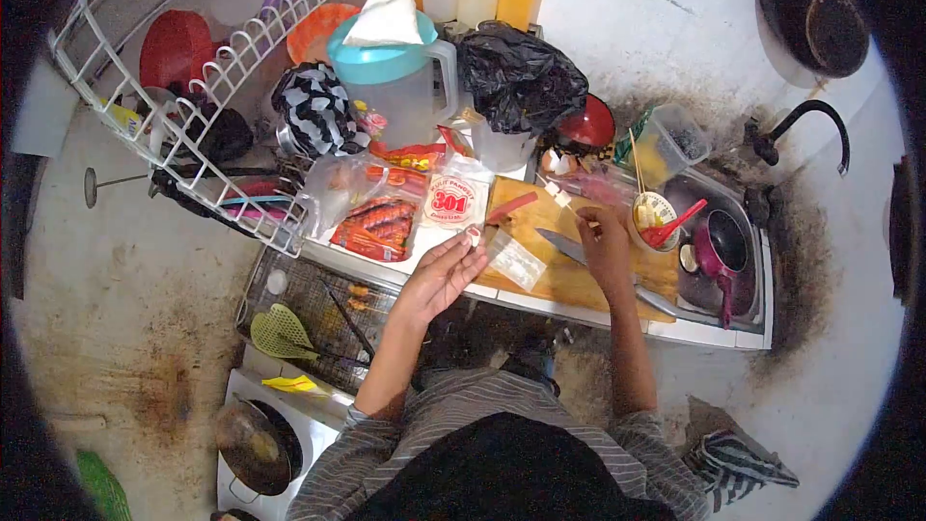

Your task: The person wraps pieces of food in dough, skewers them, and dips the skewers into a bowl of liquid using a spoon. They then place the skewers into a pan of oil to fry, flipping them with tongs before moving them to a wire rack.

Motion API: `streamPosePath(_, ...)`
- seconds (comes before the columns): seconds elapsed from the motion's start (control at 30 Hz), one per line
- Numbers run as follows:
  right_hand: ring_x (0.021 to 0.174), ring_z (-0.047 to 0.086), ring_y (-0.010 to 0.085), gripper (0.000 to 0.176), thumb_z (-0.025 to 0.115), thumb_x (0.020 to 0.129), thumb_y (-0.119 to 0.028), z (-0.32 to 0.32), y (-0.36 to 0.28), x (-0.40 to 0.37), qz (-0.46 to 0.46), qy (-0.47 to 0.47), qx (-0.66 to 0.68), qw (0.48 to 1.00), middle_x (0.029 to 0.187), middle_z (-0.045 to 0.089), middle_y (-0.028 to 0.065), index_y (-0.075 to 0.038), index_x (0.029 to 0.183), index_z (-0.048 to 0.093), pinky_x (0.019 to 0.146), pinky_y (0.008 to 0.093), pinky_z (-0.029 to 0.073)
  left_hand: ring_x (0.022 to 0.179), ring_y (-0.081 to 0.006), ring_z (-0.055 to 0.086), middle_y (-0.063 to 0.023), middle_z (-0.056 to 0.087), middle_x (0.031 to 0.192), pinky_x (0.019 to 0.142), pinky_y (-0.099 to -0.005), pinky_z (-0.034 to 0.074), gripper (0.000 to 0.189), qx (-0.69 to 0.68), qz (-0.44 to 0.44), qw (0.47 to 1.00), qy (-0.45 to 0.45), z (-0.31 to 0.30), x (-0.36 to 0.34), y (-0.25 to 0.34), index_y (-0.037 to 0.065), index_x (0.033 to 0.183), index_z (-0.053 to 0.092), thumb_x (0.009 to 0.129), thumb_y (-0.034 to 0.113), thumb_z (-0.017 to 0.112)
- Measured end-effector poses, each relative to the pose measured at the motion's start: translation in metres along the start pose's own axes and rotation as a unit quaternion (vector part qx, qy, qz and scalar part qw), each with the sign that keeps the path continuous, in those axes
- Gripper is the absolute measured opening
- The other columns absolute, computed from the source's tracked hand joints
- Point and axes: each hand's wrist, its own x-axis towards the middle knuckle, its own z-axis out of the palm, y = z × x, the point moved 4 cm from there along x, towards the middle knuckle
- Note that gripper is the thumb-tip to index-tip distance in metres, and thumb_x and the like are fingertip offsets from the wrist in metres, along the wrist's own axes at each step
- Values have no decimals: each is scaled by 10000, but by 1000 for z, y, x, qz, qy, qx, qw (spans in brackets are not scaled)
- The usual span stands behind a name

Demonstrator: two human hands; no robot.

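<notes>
My left hand (446, 275) pinches a small white piece with a reddish edge (474, 235) between thumb and fingertips. My right hand (608, 249) is closed on a thin skewer, and white chunks (558, 195) sit at its far end. Both hands are over or beside a wooden cutting board (617, 285). On the board lie a long red stick of food (512, 208), a clear plastic packet (516, 260) and a knife (561, 244), its blade partly behind my right hand.
Right of the board, a bowl (653, 217) holds pale pieces and a red spoon (675, 224). Beyond it, a pink pan (723, 251) stands in the sink. Packs of red sausages (376, 227) and a lidded pitcher (391, 77) are at the left. A wok (258, 449) sits lower left.
</notes>
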Motion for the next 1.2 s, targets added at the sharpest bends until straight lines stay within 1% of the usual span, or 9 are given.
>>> streamPosePath(0.03, 614, 501, 109, 109, 559, 795, -52, -3, -10, -11, 52, -4, 82, 995, 813, 593, 69, -22, 895, 589, 560, 239, 405, 918, -176, 549, -101, 552, 954, 874, -301, 454, 226, -3, 1, 1000, 9, 2, -1, 1, -25, 1070, 471, 865, 70, 479)
streamPosePath(0.13, 582, 500, 94, 118, 579, 793, -87, 3, -23, -42, 56, -22, 200, 978, 750, 598, 50, -19, 888, 597, 541, 228, 411, 905, -168, 551, -93, 554, 954, 857, -293, 461, 223, 1, 3, 1000, 15, 2, 1, 3, -11, 1069, 479, 862, 72, 486)
streamPosePath(0.27, 553, 456, 74, 110, 579, 796, -87, -1, -60, -69, 54, -62, 155, 984, 751, 586, 43, -25, 886, 595, 515, 216, 382, 902, -150, 547, -76, 550, 972, 823, -276, 485, 175, 38, 21, 998, 36, 12, 2, 5, 7, 1019, 514, 867, 86, 480)
streamPosePath(0.33, 573, 400, 28, 70, 572, 802, -51, 3, -65, -77, 71, -70, 192, 976, 772, 568, 6, -1, 850, 580, 515, 174, 330, 900, -147, 547, -70, 552, 970, 831, -279, 481, 177, 32, 25, 999, 31, 19, 2, 4, 8, 1019, 517, 867, 90, 481)
streamPosePath(0.5, 544, 384, 24, 89, 579, 800, -54, 3, -67, -80, 72, -61, 181, 979, 772, 567, 6, -3, 872, 571, 488, 179, 325, 900, -144, 546, -65, 554, 967, 849, -287, 469, 190, 21, 22, 999, 24, 21, 3, 0, 8, 1034, 514, 867, 95, 483)
streamPosePath(0.57, 522, 427, 85, 93, 591, 781, -68, 5, -63, -82, 71, -51, 182, 979, 770, 591, 51, -35, 868, 590, 504, 233, 380, 895, -144, 550, -63, 558, 957, 848, -287, 468, 204, 43, 30, 998, 33, 22, 1, 1, 9, 1049, 507, 866, 98, 485)
streamPosePath(0.97, 536, 445, 104, 102, 589, 782, -74, 1, -70, -83, 70, -71, 158, 982, 783, 588, 58, -33, 875, 584, 522, 248, 393, 894, -147, 556, -64, 557, 969, 856, -282, 461, 274, 78, 36, 996, 35, 16, -1, 0, -17, 1116, 475, 870, 103, 485)
streamPosePath(1.1, 547, 389, 38, 92, 582, 795, -63, 3, -68, -85, 71, -70, 179, 979, 783, 577, 24, -13, 872, 573, 507, 184, 333, 896, -151, 558, -70, 558, 965, 857, -283, 462, 272, 90, 38, 995, 35, 15, -2, 0, -23, 1110, 477, 870, 105, 485)
streamPosePath(1.2, 531, 447, 110, 101, 586, 780, -66, 0, -71, -83, 38, -62, 159, 985, 766, 578, 64, -29, 874, 581, 511, 248, 388, 891, -153, 560, -71, 560, 960, 854, -283, 464, 268, 94, 39, 994, 31, 14, -1, 0, -24, 1104, 481, 870, 108, 485)
